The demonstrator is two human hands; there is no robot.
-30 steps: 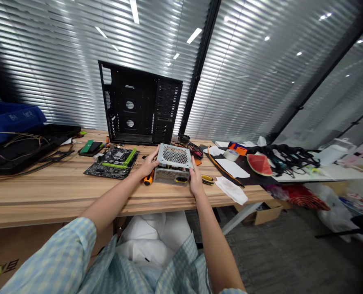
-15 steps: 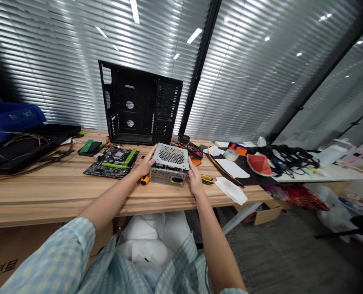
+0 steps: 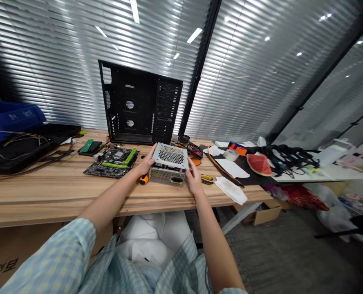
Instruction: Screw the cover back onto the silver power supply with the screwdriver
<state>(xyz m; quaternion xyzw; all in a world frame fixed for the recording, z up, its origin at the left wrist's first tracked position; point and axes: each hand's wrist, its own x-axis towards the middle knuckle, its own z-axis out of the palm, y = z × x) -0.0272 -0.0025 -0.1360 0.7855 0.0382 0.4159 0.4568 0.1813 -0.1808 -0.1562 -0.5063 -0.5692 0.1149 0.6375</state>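
Observation:
A grey metal computer power supply rests on the wooden table, its perforated cover on top and a power socket facing me. My left hand is closed against its left side, and my right hand grips the right side. Just below my left hand lies an orange-handled tool, its far end hidden. To the left lies a motherboard with bright green slots. Behind everything stands an open black computer case. Yellow-and-black pliers lie right of my right hand.
On the left are a blue bin and a black panel with loose cables. Paper sheets, a tape roll and a watermelon-slice-shaped item lie to the right. The wooden table's front edge runs close to me.
The cover and the power supply have shifted very slightly left. My right hand's fingers have moved a little left along the side. Everything else stays where it was.

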